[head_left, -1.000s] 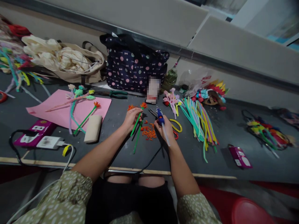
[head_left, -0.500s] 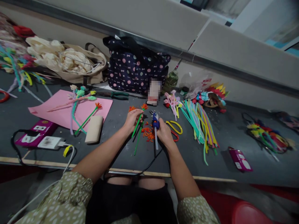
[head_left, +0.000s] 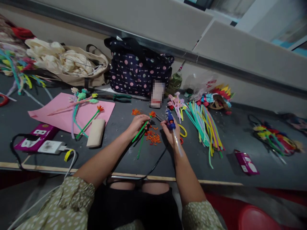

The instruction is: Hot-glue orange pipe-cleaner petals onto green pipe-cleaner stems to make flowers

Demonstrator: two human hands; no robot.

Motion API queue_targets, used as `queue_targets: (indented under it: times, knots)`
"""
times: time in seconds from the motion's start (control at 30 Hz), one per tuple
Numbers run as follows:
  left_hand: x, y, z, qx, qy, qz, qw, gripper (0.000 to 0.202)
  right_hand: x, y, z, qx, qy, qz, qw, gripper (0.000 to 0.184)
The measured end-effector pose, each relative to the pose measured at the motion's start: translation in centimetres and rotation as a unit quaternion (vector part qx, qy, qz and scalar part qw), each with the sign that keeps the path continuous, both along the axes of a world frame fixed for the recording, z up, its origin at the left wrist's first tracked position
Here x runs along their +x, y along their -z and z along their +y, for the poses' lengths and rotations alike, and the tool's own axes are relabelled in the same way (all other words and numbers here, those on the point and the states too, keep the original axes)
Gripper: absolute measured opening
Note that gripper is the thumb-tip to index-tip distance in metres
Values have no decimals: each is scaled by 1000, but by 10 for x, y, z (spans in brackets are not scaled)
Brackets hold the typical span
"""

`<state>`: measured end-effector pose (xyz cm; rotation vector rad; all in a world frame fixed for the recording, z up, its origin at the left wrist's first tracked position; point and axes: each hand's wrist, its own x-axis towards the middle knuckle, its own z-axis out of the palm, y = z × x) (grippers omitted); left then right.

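My left hand (head_left: 138, 124) pinches a pipe-cleaner flower (head_left: 152, 114) with an orange head and a green stem slanting down to the left. In my right hand (head_left: 173, 134) is a blue hot glue gun (head_left: 169, 119), its nozzle pointing up and away and a clear glue stick trailing from its back. Loose orange pipe-cleaner pieces (head_left: 153, 137) lie on the table between my hands. Another green stem (head_left: 140, 147) rests below the left hand. Yellow-handled scissors (head_left: 182, 130) lie partly hidden behind the right hand.
Pink paper (head_left: 56, 107) at left bears finished flowers, beside a beige block (head_left: 96, 133). Pliers (head_left: 121, 98) lie before a dark patterned bag (head_left: 141, 72). Pipe cleaners (head_left: 205, 127) are bundled at right. A black cord (head_left: 157, 163) crosses the table's front edge.
The glue gun has moved right, away from the flower, and its nozzle has turned. My left hand and the flower have shifted slightly right and down.
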<state>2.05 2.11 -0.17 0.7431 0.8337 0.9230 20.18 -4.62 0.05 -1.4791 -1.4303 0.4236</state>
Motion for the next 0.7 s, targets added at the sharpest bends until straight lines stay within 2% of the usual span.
queue_targets:
  times: [0.13,0.3,0.47,0.7]
  knots:
    - [1,0,-2,21,52,23,998,14,-1,-2,-2,6,0,78,997,19]
    - [0,-3,-5,36,96,51,993,13,-4,-7,-3,8,7,118,993,20]
    - [1,-8,-9,43,124,45,990,12,-4,-12,-5,-6,2,75,997,20]
    - [0,-12,-13,45,160,56,984,11,-6,-13,-7,24,-8,12,1000,19]
